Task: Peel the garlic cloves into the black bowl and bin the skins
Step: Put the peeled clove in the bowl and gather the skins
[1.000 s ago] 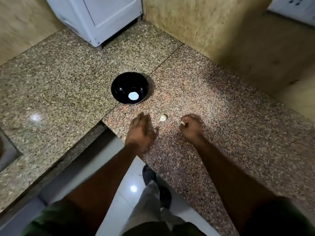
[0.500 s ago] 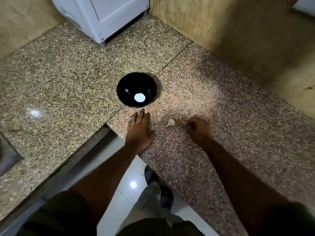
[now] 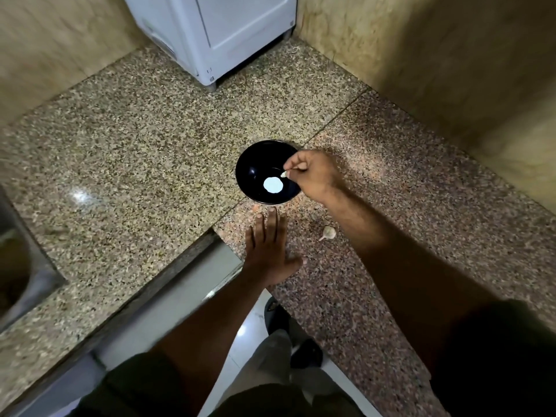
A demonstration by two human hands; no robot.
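The right hand (image 3: 313, 176) hung over the near-right rim of the bowl (image 3: 255, 173), fingers curled, pinching a small pale clove (image 3: 283, 174) above the inside. The left hand (image 3: 267, 251) lay flat on the counter (image 3: 135, 145) just in front of the bowl, fingers straight, holding nothing. One unpeeled clove (image 3: 328, 232) lay on the counter, near and to the right of the bowl's front. Judging by this, the work was early: the bowl looked empty save a round glare; no bin showed. The bowl was glossy, round and black; the counter speckled, polished stone.
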